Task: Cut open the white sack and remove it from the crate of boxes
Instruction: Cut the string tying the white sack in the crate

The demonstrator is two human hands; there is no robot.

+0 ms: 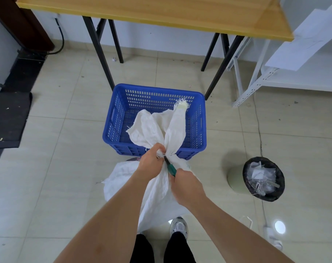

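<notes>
Our left hand [152, 160] pinches the white sack [161, 186] at its tied neck; our right hand [186, 185] grips the cutter [170, 166], whose tip should slice outward toward twelve o'clock (away from fingers), the blue crate [155, 92] beyond.

Single view, head-worn, wide-angle. Looks forward and steeply down from standing height onto the floor [66, 168]. Both forearms enter from the bottom edge; hands meet near frame centre, close to the lens. Own shoe [178, 227] visible at bottom. Far field reaches a table [161, 14] along the top edge. Edges bow visibly.
</notes>
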